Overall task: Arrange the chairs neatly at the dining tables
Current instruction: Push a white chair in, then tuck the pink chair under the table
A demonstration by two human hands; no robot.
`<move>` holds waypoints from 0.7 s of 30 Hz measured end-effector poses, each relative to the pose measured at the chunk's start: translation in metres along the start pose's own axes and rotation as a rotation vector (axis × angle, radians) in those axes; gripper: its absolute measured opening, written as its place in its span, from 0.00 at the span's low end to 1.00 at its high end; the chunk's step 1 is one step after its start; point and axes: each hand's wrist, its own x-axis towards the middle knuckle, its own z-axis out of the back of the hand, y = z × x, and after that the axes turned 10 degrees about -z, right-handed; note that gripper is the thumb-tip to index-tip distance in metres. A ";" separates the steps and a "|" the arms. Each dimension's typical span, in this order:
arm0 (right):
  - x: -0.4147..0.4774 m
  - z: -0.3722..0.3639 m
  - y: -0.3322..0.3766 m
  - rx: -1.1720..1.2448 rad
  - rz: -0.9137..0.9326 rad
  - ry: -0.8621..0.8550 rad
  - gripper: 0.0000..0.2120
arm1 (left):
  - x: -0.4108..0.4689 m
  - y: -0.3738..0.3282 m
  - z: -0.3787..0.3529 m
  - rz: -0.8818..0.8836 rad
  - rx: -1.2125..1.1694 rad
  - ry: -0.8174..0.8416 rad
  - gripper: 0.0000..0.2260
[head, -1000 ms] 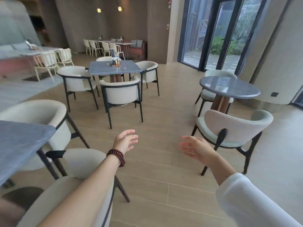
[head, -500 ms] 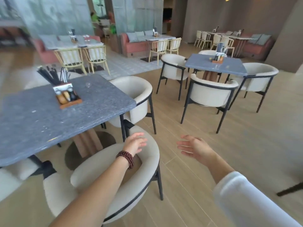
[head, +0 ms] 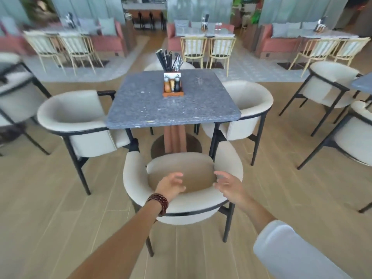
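Wood-plank flooring (head: 50,208) runs through a dining room, where a square grey speckled tabletop (head: 161,105) stands on a central pedestal (head: 175,137). A wooden condiment caddy (head: 173,88) with bottles and dark chopsticks sits toward the far middle of it.

Four cream tub chairs with black frames surround the table. The left chair (head: 80,115) and the right chair (head: 249,101) have their seats partly under the tabletop's side edges, and only the back of the far chair (head: 151,66) shows beyond it. The near chair (head: 191,208) faces the table from the near side, with its seat wholly outside the tabletop's edge and its arm ends just short of it.

A person reaches both arms over this chair's curved backrest. The left hand (head: 170,186), with a dark bead bracelet (head: 159,202) at the wrist, and the right hand (head: 229,187), on a white-sleeved arm (head: 291,252), hang apart with fingers spread and loosely bent, gripping nothing. Whether either touches the upholstery cannot be told.

Pale wooden chairs (head: 207,49) and pink sofas (head: 106,40) line the blurred far wall.
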 end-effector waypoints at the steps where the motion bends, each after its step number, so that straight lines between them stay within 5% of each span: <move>1: 0.008 -0.009 -0.009 -0.148 0.062 -0.015 0.25 | 0.001 0.014 -0.002 -0.010 0.140 0.032 0.21; 4: 0.040 -0.040 -0.045 -0.612 0.178 -0.026 0.31 | 0.004 0.055 -0.012 -0.004 0.616 0.190 0.30; 7: 0.064 -0.064 -0.072 -0.864 0.115 -0.026 0.33 | 0.012 0.086 -0.026 0.041 0.782 0.324 0.34; 21: 0.102 -0.086 -0.105 -1.068 0.124 -0.104 0.30 | 0.023 0.126 -0.047 0.016 1.098 0.309 0.33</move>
